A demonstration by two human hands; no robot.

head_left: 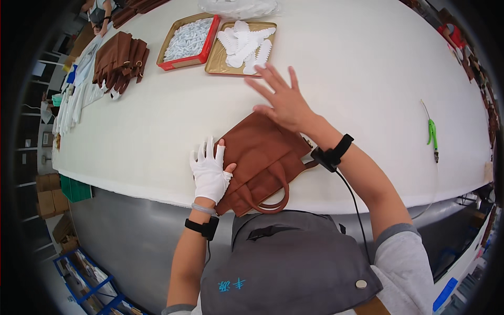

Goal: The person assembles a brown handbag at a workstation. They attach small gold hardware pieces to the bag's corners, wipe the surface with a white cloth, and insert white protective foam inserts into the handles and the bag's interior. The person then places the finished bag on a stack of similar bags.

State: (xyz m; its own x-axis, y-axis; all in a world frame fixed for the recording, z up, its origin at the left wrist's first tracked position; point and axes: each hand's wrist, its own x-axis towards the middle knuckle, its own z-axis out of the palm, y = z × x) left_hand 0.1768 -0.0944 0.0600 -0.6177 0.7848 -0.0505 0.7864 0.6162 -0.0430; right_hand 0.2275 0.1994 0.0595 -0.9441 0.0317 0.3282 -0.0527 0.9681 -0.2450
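Observation:
A brown leather handbag lies flat on the white table in front of me, its handles turned toward my body. My left hand, in a white glove with some fingertips bare, rests at the bag's left edge with fingers spread. Bare and stretched out, my right hand hovers over the bag's far edge, fingers apart and holding nothing. Beyond its fingertips, a shallow gold tray holds white serrated-edged pieces.
A red-rimmed tin full of small white pieces stands beside the tray. Folded brown bags are stacked at the far left. On the right lies a green air blow gun with a hose. Other people work at the table's far corners.

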